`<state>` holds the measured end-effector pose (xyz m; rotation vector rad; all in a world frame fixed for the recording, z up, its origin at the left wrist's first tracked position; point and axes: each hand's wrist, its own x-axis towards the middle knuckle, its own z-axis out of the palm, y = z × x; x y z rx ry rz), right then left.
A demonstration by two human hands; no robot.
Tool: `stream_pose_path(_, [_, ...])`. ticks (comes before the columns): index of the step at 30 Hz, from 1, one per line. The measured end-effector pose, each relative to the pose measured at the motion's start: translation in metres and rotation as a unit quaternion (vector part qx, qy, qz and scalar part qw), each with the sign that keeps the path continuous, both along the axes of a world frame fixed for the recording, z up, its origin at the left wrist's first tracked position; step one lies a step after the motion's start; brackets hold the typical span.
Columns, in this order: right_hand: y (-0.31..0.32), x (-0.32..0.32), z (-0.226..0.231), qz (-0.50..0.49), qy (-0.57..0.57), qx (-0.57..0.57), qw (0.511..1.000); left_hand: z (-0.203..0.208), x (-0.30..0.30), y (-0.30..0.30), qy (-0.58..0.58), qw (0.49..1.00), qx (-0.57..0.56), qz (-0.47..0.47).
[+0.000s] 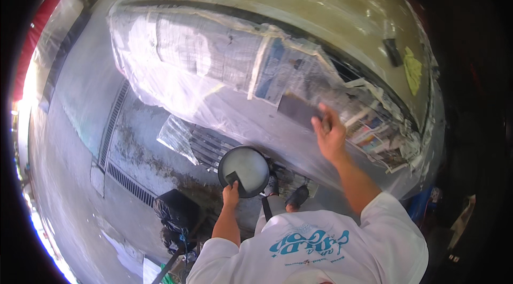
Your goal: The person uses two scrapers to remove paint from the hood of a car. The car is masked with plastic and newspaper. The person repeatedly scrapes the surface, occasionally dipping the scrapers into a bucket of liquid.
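Observation:
My right hand [330, 135] is closed on one edge of a dark grey sheet of sandpaper [295, 108], its thumb and fingers pinching it. The sheet is in front of a car's side masked with newspaper [208, 48]; whether it touches the paper I cannot tell. Lower down, my left hand [230, 195] grips a small dark sanding block [234, 180] above a round black bucket [220, 169]. Cloudy greyish liquid [250, 165] fills much of the bucket. The block's lower end is over this liquid; whether it dips in is unclear.
Clear plastic film [160, 89] drapes the car's lower side. Another dark block [393, 52] and a yellow cloth [412, 71] lie on its olive-coloured surface. A slatted stand [206, 145] is beside the bucket. Black bags [176, 210] and a floor drain [131, 183] are at left.

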<state>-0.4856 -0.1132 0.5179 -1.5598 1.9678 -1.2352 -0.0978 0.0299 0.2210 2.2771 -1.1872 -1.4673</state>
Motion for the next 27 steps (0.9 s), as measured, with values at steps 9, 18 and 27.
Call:
stream_pose_path(9, [-0.055, -0.076, 0.061, 0.024, 0.032, -0.181, 0.983, -0.022, 0.061, 0.039, -0.046, 0.994, -0.041, 0.092])
stream_pose_path(18, [-0.155, -0.067, 0.038, 0.147, 0.319, -0.186, 0.918, 0.045, 0.019, 0.014, 0.029, 0.993, -0.025, 0.111])
stream_pose_path(27, [-0.132, -0.079, 0.07, 0.005, 0.213, -0.288, 0.934, 0.048, 0.003, 0.034, 0.096, 0.989, 0.022, 0.11])
